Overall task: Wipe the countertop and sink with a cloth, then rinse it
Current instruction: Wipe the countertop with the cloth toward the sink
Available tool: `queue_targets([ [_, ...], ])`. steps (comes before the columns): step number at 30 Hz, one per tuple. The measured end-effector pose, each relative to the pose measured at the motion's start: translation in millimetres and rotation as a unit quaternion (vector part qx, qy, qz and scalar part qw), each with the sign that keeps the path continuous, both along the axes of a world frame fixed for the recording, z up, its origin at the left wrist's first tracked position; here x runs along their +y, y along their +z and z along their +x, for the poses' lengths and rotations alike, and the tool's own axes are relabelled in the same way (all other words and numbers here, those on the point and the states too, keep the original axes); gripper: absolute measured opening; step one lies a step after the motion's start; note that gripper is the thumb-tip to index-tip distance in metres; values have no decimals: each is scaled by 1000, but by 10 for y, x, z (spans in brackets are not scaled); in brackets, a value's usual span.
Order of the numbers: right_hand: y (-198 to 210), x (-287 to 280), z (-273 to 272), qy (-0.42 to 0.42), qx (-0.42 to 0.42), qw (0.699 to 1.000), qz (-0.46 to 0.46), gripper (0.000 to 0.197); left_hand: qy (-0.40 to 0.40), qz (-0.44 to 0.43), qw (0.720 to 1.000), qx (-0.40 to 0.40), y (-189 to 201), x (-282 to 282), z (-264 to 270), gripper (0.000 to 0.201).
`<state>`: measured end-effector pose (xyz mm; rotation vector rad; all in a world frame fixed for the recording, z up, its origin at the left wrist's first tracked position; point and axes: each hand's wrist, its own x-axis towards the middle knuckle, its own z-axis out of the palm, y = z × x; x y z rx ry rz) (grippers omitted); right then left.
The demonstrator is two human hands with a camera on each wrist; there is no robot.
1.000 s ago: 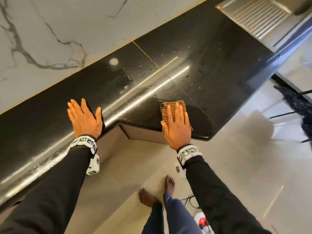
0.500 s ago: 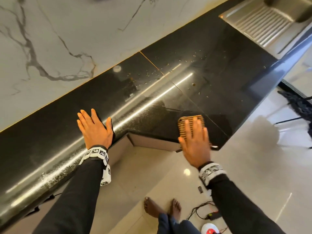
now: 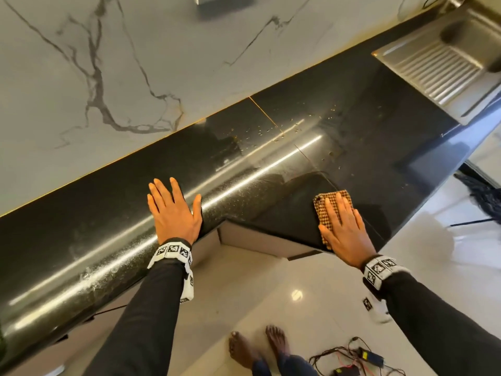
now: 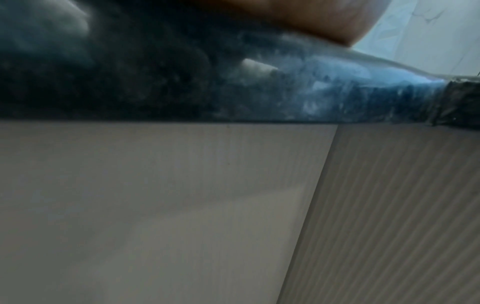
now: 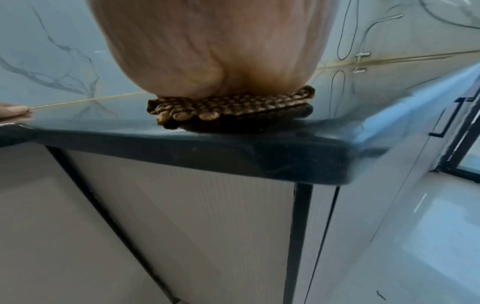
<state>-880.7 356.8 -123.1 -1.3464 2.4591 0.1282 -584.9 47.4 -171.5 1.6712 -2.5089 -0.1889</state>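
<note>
Cloth [image 3: 329, 213] lies at the surface's [image 3: 379, 169] near corner, pinned flat under the right hand [image 3: 345, 234]; left hand [image 3: 173, 213] splayed flat, holding nothing. Advise firm overlapping strokes toward the crumbs [image 3: 273, 131].

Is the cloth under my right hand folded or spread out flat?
Folded: the cloth shows stacked layers at its edge under the right hand.

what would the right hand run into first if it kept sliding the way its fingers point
Probably the crumbs scattered on the black counter ahead. The right hand lies flat on the cloth, fingers pointing toward the marble wall; nothing else shows in that line.
</note>
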Motion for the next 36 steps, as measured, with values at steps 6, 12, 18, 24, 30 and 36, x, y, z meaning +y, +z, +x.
queue_targets([
  [6, -110, -1116, -547, 13, 20, 1000, -15, 73, -2, -5, 1000, 5, -25, -37, 3, 81],
  [12, 44, -453, -200, 92, 12, 996, 10, 73, 2, 5, 1000, 0, 13, -35, -6, 83],
  [18, -18, -1048, -537, 141, 0, 990, -3, 76, 16, 7, 1000, 7, 8, -15, -20, 83],
  [24, -59, -2153, -780, 195, 11, 980, -30, 93, 9, 1, 1000, 15, -31, -34, 10, 82],
  [30, -24, -915, -203, 193, -10, 981, -5, 74, 15, -3, 1000, 20, -27, -35, 2, 74],
  [36, -199, -1912, -249, 237, 29, 969, -69, 74, 17, 1, 999, 28, -45, -46, -19, 72],
])
